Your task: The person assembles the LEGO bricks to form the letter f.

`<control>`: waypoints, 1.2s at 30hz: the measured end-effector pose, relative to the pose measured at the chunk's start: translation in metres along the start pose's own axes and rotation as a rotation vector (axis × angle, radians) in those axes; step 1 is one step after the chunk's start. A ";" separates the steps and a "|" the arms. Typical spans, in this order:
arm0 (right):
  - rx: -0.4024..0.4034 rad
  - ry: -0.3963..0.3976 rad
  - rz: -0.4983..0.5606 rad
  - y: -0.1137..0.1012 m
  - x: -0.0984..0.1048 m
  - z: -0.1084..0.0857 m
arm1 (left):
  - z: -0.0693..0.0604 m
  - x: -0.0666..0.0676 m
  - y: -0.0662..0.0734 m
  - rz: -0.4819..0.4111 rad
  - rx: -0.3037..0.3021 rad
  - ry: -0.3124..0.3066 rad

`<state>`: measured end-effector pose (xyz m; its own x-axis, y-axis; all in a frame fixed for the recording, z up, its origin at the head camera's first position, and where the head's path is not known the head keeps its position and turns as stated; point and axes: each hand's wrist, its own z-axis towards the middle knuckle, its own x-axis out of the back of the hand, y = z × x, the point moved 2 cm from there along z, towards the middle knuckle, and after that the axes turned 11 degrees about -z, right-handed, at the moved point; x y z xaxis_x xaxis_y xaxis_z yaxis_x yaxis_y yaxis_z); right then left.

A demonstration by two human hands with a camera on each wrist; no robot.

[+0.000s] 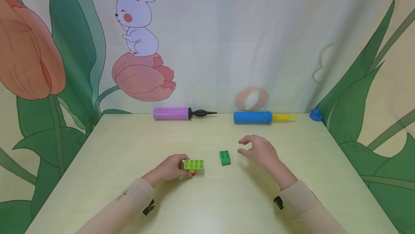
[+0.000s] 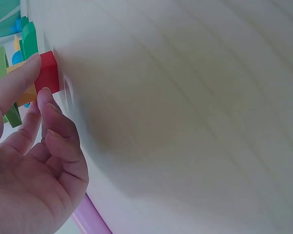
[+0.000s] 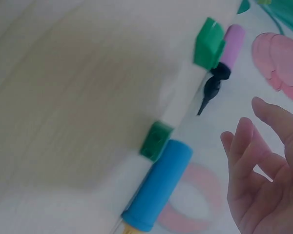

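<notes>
My left hand [image 1: 170, 167] pinches a small stack of toy building bricks from the side, thumb and fingers on its lower part. Its top is a wide lime-green plate [image 1: 194, 164] with studs; below come a yellow brick [image 2: 27, 95] and a red brick [image 2: 49, 73] at the bottom. A green brick [image 1: 225, 158] lies studs-up on the table between my hands. My right hand [image 1: 262, 151] hovers right of it with fingers bent and apart, holding nothing. A smaller green brick [image 3: 156, 141] is near this hand, mostly hidden behind it in the head view.
Along the table's back edge lie a purple hand pump [image 1: 172, 113] with a black nozzle and a blue hand pump [image 1: 253, 117] with a yellow nozzle. A small blue object [image 1: 316, 115] sits at the back right corner. A printed curtain [image 1: 207, 46] hangs behind the table.
</notes>
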<state>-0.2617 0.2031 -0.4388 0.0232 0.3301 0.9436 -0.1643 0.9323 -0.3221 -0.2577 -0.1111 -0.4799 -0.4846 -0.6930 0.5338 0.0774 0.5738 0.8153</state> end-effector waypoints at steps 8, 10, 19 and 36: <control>-0.094 -0.049 -0.066 0.032 -0.005 0.004 | -0.001 0.000 0.001 -0.007 0.003 0.002; -0.123 -0.062 -0.077 0.036 -0.007 0.005 | -0.001 0.000 0.001 -0.007 -0.001 0.004; -0.171 -0.128 -0.174 0.048 -0.013 0.008 | -0.001 0.000 0.002 -0.013 -0.002 0.008; -0.212 -0.181 -0.178 0.049 -0.028 0.014 | -0.001 -0.001 0.001 -0.003 0.001 0.008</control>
<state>-0.2841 0.2376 -0.4799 -0.1461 0.1452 0.9786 0.0361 0.9893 -0.1414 -0.2565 -0.1101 -0.4793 -0.4780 -0.6979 0.5334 0.0756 0.5723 0.8165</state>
